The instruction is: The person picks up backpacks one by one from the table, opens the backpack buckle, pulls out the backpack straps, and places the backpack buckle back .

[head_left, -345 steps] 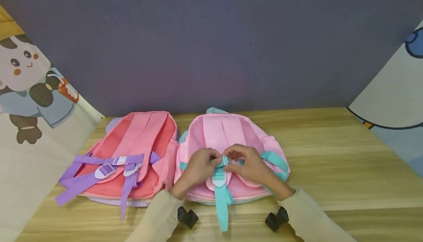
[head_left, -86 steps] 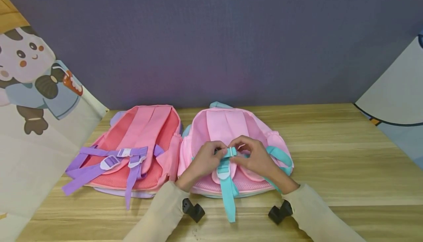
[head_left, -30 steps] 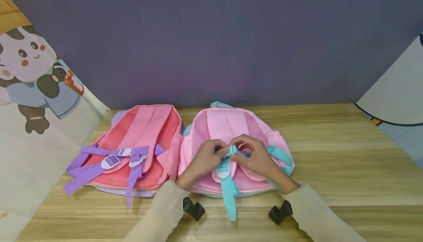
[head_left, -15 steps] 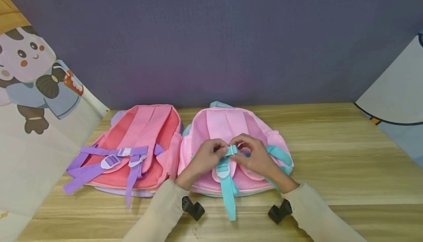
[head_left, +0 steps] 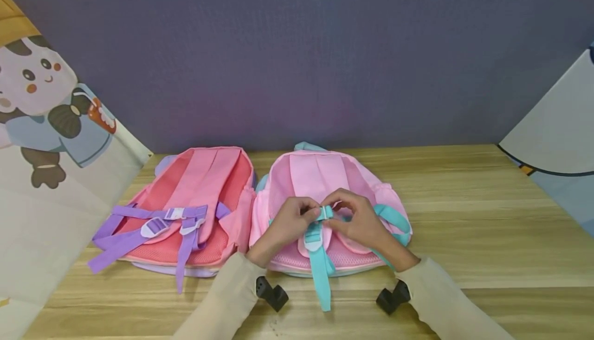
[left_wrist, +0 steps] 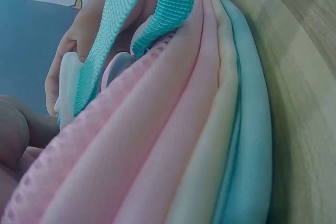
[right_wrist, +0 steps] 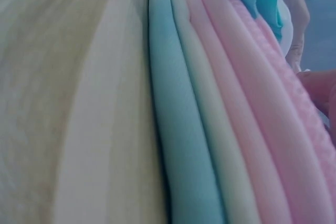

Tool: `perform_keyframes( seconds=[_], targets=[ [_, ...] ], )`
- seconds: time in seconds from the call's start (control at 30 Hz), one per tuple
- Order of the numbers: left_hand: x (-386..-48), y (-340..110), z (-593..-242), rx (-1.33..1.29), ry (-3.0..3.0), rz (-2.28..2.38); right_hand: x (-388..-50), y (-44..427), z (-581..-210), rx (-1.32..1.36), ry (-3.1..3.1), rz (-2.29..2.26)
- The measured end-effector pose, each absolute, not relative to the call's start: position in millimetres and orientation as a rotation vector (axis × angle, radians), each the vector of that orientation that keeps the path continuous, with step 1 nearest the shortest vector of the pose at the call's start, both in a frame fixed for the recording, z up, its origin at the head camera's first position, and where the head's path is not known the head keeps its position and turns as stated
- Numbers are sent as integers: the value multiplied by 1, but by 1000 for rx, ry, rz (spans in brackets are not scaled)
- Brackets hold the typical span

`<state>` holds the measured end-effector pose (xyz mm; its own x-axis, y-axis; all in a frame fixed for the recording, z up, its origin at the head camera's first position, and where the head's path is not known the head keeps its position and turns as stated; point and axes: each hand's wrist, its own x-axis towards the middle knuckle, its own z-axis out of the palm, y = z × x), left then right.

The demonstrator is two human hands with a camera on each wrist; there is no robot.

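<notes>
A light pink backpack (head_left: 320,175) lies on the table with its shoulder straps facing up. Above its middle, a short teal strap (head_left: 328,212) with a small pale buckle piece runs between the two hands. My left hand (head_left: 289,222) pinches it between thumb and finger from the left. From the right, my right hand (head_left: 356,220) pinches its other end. Fingers hide part of the strap and buckle. Just below, a white strap adjuster (head_left: 313,245) carries a teal strap tail (head_left: 322,283) hanging over the bag's lower edge. The left wrist view shows a looped teal webbing (left_wrist: 113,30) close up.
A coral pink backpack (head_left: 211,180) with purple straps (head_left: 122,251) and white buckles lies against the left side of the light one. The wooden table (head_left: 482,226) extends to the right. A dark grey panel (head_left: 315,61) stands behind, with cartoon-printed sheets at both sides.
Compared with 11.5 s ago, more teal strap shows between the hands, and the view has shifted slightly. Over the last second the hands and bags have stayed almost still.
</notes>
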<state>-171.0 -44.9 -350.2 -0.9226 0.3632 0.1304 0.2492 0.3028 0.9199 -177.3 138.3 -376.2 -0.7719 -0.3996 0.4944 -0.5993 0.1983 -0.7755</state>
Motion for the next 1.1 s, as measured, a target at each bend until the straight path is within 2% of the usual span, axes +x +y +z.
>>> perform_keyframes(
  seconds=[0.37,0.73,1.1],
  targets=[
    [-170,-42,-352,533,2586,1639,-178,138,-378,985,-2267,1549],
    [-173,-42,-359,469,2463,1839,-178,137,-377,971,-2265,1563],
    [-172,-38,-359,414,2502,1806,-177,138,-376,973,-2277,1589]
  ],
)
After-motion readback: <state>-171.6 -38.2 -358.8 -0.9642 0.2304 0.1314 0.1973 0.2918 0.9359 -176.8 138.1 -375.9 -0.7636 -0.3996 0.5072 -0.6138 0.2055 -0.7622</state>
